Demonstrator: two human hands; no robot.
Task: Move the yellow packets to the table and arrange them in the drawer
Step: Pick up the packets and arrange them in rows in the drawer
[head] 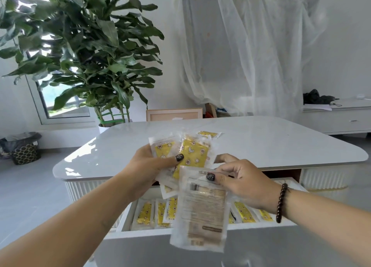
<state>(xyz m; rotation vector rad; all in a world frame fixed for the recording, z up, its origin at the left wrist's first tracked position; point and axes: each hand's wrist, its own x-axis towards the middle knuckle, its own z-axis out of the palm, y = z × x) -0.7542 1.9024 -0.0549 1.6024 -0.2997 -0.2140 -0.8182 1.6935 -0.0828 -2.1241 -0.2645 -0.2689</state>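
Two hands work above the open drawer (180, 231): the left hand (148, 166) grips a fanned stack of yellow packets (190, 152) as a supply, while the right hand (239, 178) pinches one packet (200, 212) by its top edge, printed back up, likely to slot it beside the rows already filed; another packet (208, 134) lies on the table (281, 142)
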